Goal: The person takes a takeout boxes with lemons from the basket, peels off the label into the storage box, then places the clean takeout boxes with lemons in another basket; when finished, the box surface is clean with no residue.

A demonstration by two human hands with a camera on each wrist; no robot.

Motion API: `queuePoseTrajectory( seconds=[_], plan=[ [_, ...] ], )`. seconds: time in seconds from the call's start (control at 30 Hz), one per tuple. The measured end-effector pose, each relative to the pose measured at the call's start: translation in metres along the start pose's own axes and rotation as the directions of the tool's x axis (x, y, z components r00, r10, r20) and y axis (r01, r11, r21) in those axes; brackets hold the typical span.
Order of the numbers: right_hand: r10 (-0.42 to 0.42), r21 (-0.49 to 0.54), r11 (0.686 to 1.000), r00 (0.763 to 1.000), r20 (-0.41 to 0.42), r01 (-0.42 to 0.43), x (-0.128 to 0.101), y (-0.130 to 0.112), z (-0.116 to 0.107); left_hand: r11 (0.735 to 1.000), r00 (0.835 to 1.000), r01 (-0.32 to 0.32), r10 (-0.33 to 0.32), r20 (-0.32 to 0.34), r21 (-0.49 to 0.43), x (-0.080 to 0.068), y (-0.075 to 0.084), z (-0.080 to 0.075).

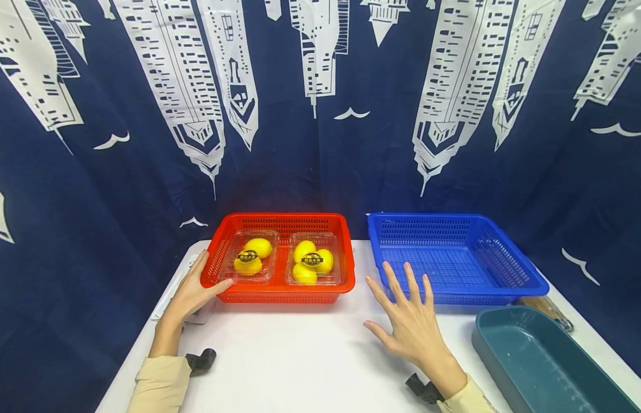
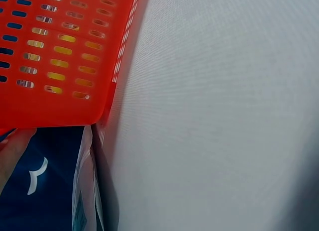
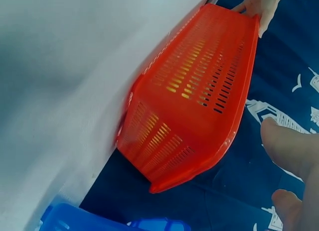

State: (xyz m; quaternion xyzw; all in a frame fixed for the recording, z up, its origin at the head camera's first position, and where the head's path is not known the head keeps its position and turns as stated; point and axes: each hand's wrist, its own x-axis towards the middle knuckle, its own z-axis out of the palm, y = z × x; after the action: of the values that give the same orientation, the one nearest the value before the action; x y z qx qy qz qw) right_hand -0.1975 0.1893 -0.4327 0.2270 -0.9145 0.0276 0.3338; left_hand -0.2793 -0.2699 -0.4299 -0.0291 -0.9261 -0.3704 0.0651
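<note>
Head view: I see a red basket (image 1: 279, 289) on the white table (image 1: 299, 355) with two clear boxes in it. The left box (image 1: 249, 263) and the right box (image 1: 314, 265) each hold yellow lemons and carry a round black sticker with yellow writing, too small for me to read. My left hand (image 1: 193, 292) rests against the basket's left front corner, thumb on the front wall, fingers loose along the side, not wrapped round it. My right hand (image 1: 413, 327) hovers flat over the table, fingers spread and straight, holding nothing; it sits just in front of the blue basket (image 1: 506, 269), fingertips near its front rim, well right of the red basket. A dark teal tray (image 1: 485, 338) is at the table's right edge, a wooden-handled tool (image 1: 544, 307) just behind it.

Left wrist view: red basket wall (image 2: 60, 57) fills the top left, yellow showing through the slots. Only a sliver of the hand at the left edge.

Right wrist view: red basket (image 3: 194, 96) seen from its side, left hand (image 3: 259, 4) at its far end. Two fingertips (image 3: 294, 149) of the right hand at the right edge, apart from the basket. Blue basket rim (image 3: 75, 218) at the bottom.
</note>
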Motion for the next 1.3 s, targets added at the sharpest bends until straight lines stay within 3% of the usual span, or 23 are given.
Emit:
queuePoseTrajectory(
  seconds=[0.2,0.37,0.57,0.7,0.77,0.9,1.0,1.1,1.3],
  plan=[
    [0.005,0.056,0.998,0.999,0.045,-0.008,0.009,-0.002,-0.004,1.0,1.0,-0.011,0.011,0.0,-0.004,0.0,-0.001,0.001],
    [0.028,0.234,0.971,0.993,0.117,-0.055,0.032,-0.007,-0.01,1.0,1.0,-0.007,0.007,0.0,-0.014,0.0,0.0,-0.001],
    [0.034,0.496,0.853,0.966,0.256,-0.161,0.07,-0.012,-0.018,1.0,1.0,0.0,0.0,0.003,-0.023,0.001,-0.001,-0.001],
    [0.024,0.592,0.767,0.934,0.356,-0.245,0.098,-0.014,-0.021,1.0,1.0,-0.002,0.002,0.002,-0.021,0.002,-0.001,-0.001],
    [0.029,0.603,0.741,0.911,0.411,-0.296,0.111,-0.014,-0.02,1.0,1.0,-0.001,0.001,0.002,-0.019,0.001,-0.001,0.0],
    [0.052,0.584,0.719,0.866,0.497,-0.378,0.137,-0.012,-0.017,0.999,1.0,0.0,0.0,0.007,-0.032,0.001,-0.001,0.002],
    [0.066,0.573,0.71,0.849,0.525,-0.41,0.154,-0.009,-0.01,0.999,1.0,-0.008,0.008,0.006,-0.05,0.0,-0.001,0.002],
    [0.072,0.578,0.681,0.827,0.558,-0.45,0.167,-0.008,-0.001,0.998,1.0,-0.015,0.015,0.009,-0.057,0.0,-0.002,0.002],
    [0.081,0.558,0.645,0.773,0.629,-0.522,0.186,-0.011,0.019,0.998,1.0,-0.016,0.017,0.012,-0.064,0.001,-0.003,0.002]
  ],
)
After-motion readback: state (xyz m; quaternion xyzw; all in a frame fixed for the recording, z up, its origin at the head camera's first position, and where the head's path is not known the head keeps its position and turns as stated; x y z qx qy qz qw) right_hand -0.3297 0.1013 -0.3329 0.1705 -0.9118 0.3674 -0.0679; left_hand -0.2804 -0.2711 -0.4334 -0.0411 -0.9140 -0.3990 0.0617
